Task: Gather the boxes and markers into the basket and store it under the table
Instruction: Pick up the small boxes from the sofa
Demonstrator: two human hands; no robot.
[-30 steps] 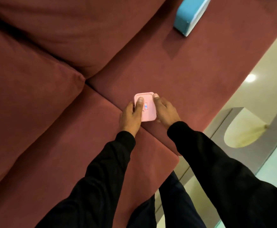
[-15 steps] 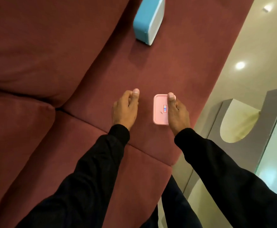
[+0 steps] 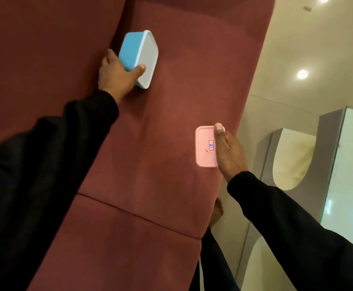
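A blue box with a pale lid lies on its side on the red sofa seat, close to the backrest. My left hand grips its near end, thumb on the lid. A small pink box with a tiny label is held by my right hand just above the sofa's front edge, thumb pressed along its top. No basket or markers are in view.
The red sofa fills the left and middle, with a seam between two seat cushions. To the right is a glossy cream floor and a grey table leg with a glass top. My bare foot stands by the sofa front.
My left hand let go of the pink box and reached forward to take hold of the blue box. My right hand carried the pink box rightward toward the sofa's edge.
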